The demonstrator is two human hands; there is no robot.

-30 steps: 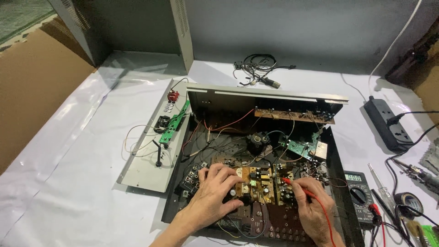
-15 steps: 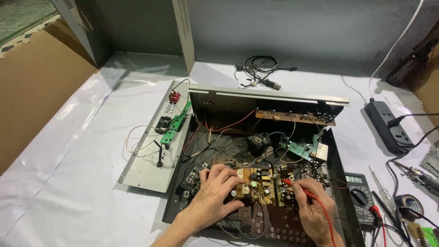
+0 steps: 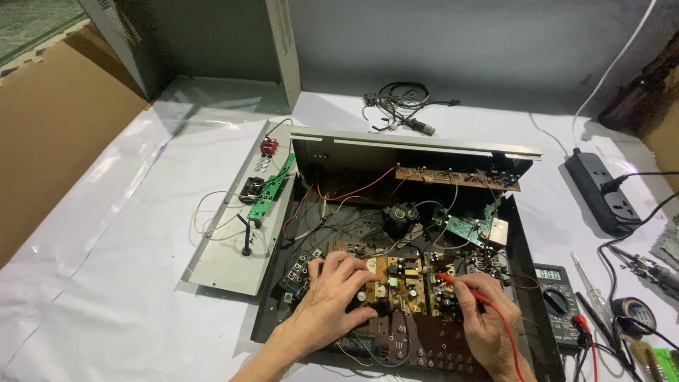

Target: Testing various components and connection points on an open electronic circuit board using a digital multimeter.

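- Nearest to us, our left hand (image 3: 332,301) lay flat across the near-left part of the brown circuit board (image 3: 407,283), fingers curled loosely over the components and clasping nothing that we could make out; a black lead seemed to run out from under it, but whether a probe sat beneath the palm we could not tell.
- Just beside it, our right hand (image 3: 488,325) pinched the red test probe (image 3: 460,284) like a pen, its tip resting among the parts near the middle of the board, with the red wire trailing back over the wrist.
- Right of that hand, the multimeter (image 3: 557,301) lay on the white sheet, switched on with its display lit, its leads plugged in; a screwdriver (image 3: 590,286) and a roll of black tape (image 3: 633,311) lay just beyond it.
- Further in, the open black chassis (image 3: 520,233) held the board; its cover was already off and a tangle of wires lay exposed, so we judged the opening-up done and the probing under way, with no sign of reassembly begun.
- To the left, the grey front panel (image 3: 226,258) lay detached and flat, tethered by thin wires.
- Farthest back, a loose bundle of cable (image 3: 403,110) and a black power strip (image 3: 601,191) sat on the sheet.
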